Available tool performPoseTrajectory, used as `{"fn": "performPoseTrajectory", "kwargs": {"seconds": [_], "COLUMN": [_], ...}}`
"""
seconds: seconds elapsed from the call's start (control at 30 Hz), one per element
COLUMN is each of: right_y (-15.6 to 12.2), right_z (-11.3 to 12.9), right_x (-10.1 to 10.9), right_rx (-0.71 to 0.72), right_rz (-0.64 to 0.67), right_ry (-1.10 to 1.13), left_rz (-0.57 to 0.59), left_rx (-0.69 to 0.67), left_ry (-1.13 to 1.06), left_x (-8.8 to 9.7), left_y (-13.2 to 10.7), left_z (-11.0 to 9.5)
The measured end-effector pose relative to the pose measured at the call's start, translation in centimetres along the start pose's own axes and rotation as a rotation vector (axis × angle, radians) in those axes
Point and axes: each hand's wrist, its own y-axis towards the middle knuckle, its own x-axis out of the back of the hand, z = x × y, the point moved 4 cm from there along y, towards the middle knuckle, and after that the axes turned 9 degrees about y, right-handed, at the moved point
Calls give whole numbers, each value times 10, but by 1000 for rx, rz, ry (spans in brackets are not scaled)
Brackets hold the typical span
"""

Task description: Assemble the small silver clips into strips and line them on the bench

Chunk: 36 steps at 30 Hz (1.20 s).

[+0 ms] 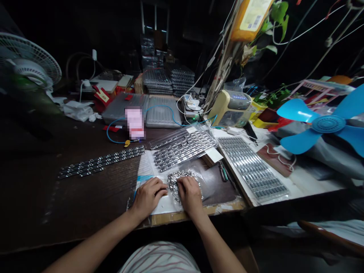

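A heap of small shiny metal parts (176, 178) lies on a clear plastic sheet at the front edge of the desk. My left hand (148, 196) rests just left of the heap, its fingers curled and pointing at the parts. My right hand (190, 194) lies on the heap's right side with its fingertips bent down into the parts. What either hand pinches is too small to make out. A clear tray filled with rows of parts (182, 147) sits right behind the heap.
A long strip of parts (102, 163) lies on the dark wooden desk to the left. A larger filled tray (251, 168) stands to the right, beside a blue fan (327, 125). Stacked trays (167, 81), cables, a white fan (31, 64) and a beige machine (233, 108) crowd the back.
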Motion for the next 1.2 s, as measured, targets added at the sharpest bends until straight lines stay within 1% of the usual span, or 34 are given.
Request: {"fn": "performPoseTrajectory", "kwargs": {"seconds": [0.2,0.33,0.4,0.47,0.5,0.57,0.63,0.7,0.77,0.8,0.83,0.9,0.97,1.03,1.1,1.2], "right_y": [-1,-1,0,0,0,0,0,1,2,3,3,4,4,4,4,5], "right_z": [-1,-3,-3,-1,0,5,12,21,28,31,33,35,34,33,33,35], "right_x": [-1,0,2,3,3,1,-3,-11,-19,-23,-26,-31,-34,-35,-34,-32], "right_rx": [8,21,39,71,85,88,60,27,11,9,11,21,28,30,25,9], "right_rz": [-22,-36,-49,-50,-43,-20,14,55,94,108,115,118,118,123,125,114], "right_ry": [13,44,69,91,99,112,118,111,84,70,59,49,50,47,40,48], "left_rz": [17,17,-6,-69,-112,-196,-249,-263,-276,-284,-295,-312,-322,-310,-264,-132], "left_rx": [-1,-12,-24,-9,14,84,153,192,214,219,223,229,237,234,212,167], "left_ry": [-15,-55,-83,-85,-67,9,122,252,379,431,475,538,577,577,547,507], "left_x": [-2,-4,0,12,21,43,66,85,97,101,104,109,112,111,104,82], "left_y": [1,0,1,6,10,19,26,28,22,17,12,0,-5,1,21,68], "left_z": [2,-1,-2,6,14,40,74,109,137,148,156,165,167,161,147,118]}}
